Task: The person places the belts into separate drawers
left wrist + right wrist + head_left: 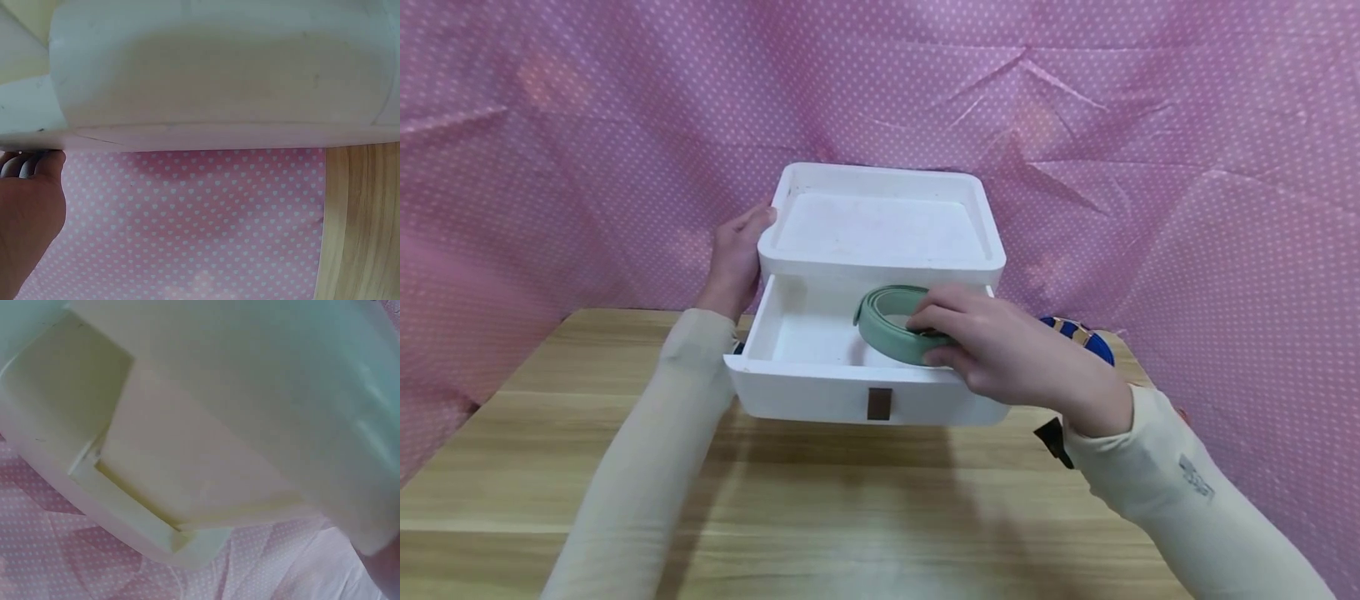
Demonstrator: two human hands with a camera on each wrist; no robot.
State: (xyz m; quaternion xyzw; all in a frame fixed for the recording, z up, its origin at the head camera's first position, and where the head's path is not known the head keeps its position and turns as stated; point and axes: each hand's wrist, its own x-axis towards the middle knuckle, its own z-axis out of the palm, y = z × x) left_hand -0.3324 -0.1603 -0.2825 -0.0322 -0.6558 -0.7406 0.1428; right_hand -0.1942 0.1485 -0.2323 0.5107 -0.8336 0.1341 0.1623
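A white drawer box point(880, 268) stands on the table with its drawer point(808, 392) pulled out toward me. My left hand point(737, 258) grips the left side of the box near the back; in the left wrist view the fingers point(47, 164) of that hand bend against the box's edge. Over the open drawer, my right hand point(981, 342) pinches a coiled green belt point(887, 337) by its right side. Something dark, perhaps the buckle, shows by the fingertips. Close up, the belt's pale green surface point(350, 406) fills much of the right wrist view.
On the drawer front is a brown pull tab point(879, 404). A shallow tray top point(883, 227) forms the box's upper face. Behind my right forearm lies a blue and tan coiled item point(1078, 333), partly hidden. Pink dotted cloth point(880, 83) hangs around the wooden table point(850, 517).
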